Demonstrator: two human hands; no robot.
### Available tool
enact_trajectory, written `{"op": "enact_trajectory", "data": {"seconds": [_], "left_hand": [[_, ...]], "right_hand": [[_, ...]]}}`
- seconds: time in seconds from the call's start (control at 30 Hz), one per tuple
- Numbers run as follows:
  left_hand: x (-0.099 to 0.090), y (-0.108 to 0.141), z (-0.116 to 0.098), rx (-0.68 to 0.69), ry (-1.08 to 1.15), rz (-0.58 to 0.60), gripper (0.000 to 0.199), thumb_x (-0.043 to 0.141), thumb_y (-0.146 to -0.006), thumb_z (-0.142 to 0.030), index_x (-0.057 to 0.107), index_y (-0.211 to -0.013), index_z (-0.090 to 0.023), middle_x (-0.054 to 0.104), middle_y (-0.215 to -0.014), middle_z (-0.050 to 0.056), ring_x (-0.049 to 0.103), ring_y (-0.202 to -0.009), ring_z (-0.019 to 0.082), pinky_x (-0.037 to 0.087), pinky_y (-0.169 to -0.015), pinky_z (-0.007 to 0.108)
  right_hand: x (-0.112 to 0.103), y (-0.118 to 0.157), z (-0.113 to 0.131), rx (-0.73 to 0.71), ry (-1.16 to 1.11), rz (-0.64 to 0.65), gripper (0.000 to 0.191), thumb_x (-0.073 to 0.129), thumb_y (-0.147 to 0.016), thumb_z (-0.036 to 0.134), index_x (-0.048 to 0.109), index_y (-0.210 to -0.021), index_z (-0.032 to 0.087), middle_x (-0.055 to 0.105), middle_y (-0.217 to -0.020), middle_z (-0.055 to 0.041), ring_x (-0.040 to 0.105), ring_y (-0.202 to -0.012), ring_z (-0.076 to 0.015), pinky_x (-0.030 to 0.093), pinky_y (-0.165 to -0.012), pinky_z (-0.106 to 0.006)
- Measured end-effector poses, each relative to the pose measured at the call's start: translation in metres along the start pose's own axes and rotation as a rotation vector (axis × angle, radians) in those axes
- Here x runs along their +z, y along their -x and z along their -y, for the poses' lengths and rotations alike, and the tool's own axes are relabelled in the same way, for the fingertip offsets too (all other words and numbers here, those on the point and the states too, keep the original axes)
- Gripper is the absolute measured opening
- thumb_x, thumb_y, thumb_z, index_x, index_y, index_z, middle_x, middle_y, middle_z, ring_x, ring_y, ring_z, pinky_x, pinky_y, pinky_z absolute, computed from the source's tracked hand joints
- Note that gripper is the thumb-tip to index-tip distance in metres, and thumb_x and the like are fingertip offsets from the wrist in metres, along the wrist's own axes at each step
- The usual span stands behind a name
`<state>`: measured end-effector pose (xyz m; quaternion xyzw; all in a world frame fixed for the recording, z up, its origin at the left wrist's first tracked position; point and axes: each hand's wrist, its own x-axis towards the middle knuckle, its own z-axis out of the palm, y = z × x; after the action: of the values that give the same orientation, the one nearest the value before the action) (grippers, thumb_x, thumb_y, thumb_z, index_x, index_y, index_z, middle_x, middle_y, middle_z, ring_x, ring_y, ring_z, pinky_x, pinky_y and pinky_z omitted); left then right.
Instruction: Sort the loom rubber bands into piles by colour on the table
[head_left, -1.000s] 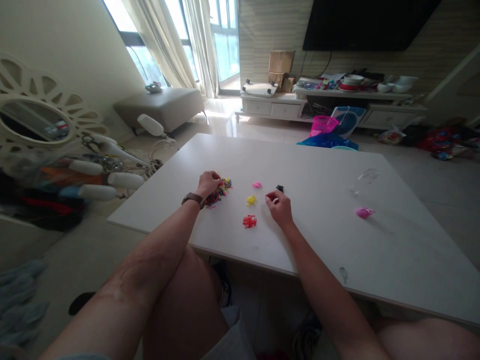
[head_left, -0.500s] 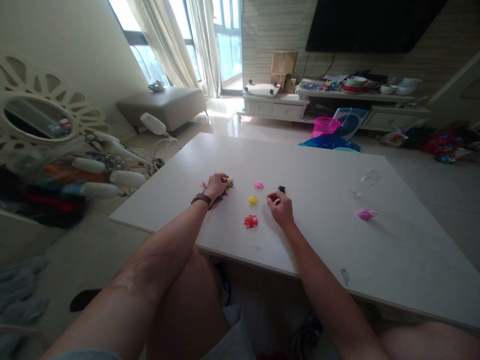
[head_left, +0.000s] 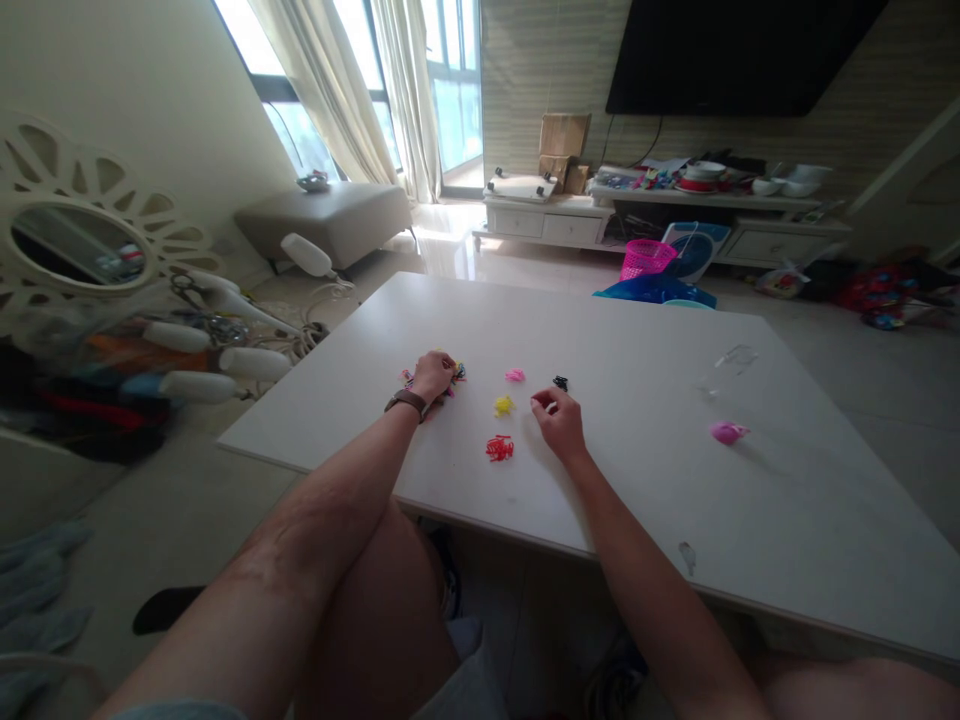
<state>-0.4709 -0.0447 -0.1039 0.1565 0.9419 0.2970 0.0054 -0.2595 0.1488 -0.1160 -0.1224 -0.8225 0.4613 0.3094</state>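
Note:
My left hand (head_left: 433,376), with a brown watch (head_left: 407,401) on its wrist, lies over a mixed pile of small colourful pieces (head_left: 460,373). Its fingers are curled into the pile, and whatever they pinch is hidden. My right hand (head_left: 559,418) is closed, thumb and fingertips together, just above the table; anything in it is too small to make out. Between the hands are little heaps of pink pieces (head_left: 514,375), yellow pieces (head_left: 503,406) and red pieces (head_left: 499,448). Just beyond my right hand sits a small heap of black pieces (head_left: 561,382).
The white table (head_left: 637,350) also bears a clear plastic container (head_left: 733,368), a pink object (head_left: 727,432) and a grey mark near its front edge. White lamp arms (head_left: 259,360) stand off its left side. A pink basket (head_left: 646,260) is behind it.
The view has shifted slightly. My left hand's fingers have moved a little within the mixed pile. My right hand keeps nearly the same place and pose.

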Motion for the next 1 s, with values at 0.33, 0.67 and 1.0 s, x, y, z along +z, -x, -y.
{"op": "enact_trajectory", "data": {"seconds": [0.33, 0.67, 1.0], "left_hand": [[-0.007, -0.001, 0.009, -0.006, 0.111, -0.036, 0.018, 0.066, -0.077, -0.02, 0.081, -0.087, -0.014, 0.078, -0.087, 0.012, 0.073, -0.08, 0.022, 0.054, -0.075, 0.028], [-0.014, 0.002, -0.002, -0.06, 0.14, -0.013, 0.02, 0.067, -0.081, -0.022, 0.08, -0.092, -0.012, 0.078, -0.089, 0.012, 0.07, -0.079, 0.02, 0.052, -0.074, 0.026], [-0.014, 0.004, -0.017, 0.021, 0.111, -0.035, 0.018, 0.069, -0.078, -0.023, 0.08, -0.087, -0.012, 0.075, -0.098, 0.013, 0.068, -0.083, 0.019, 0.051, -0.078, 0.025]], "right_hand": [[0.002, 0.0, 0.002, -0.001, -0.016, -0.002, 0.012, 0.058, -0.079, 0.029, 0.066, -0.076, 0.02, 0.068, -0.075, -0.0025, 0.06, -0.067, -0.0164, 0.046, -0.06, -0.028], [0.001, 0.0, 0.003, 0.011, -0.011, 0.01, 0.013, 0.058, -0.08, 0.03, 0.066, -0.077, 0.02, 0.068, -0.076, -0.0026, 0.061, -0.068, -0.0167, 0.046, -0.061, -0.028], [-0.001, 0.0, 0.002, 0.012, 0.0, 0.019, 0.014, 0.058, -0.08, 0.031, 0.065, -0.076, 0.021, 0.068, -0.076, -0.0027, 0.058, -0.066, -0.0162, 0.046, -0.06, -0.028]]}}
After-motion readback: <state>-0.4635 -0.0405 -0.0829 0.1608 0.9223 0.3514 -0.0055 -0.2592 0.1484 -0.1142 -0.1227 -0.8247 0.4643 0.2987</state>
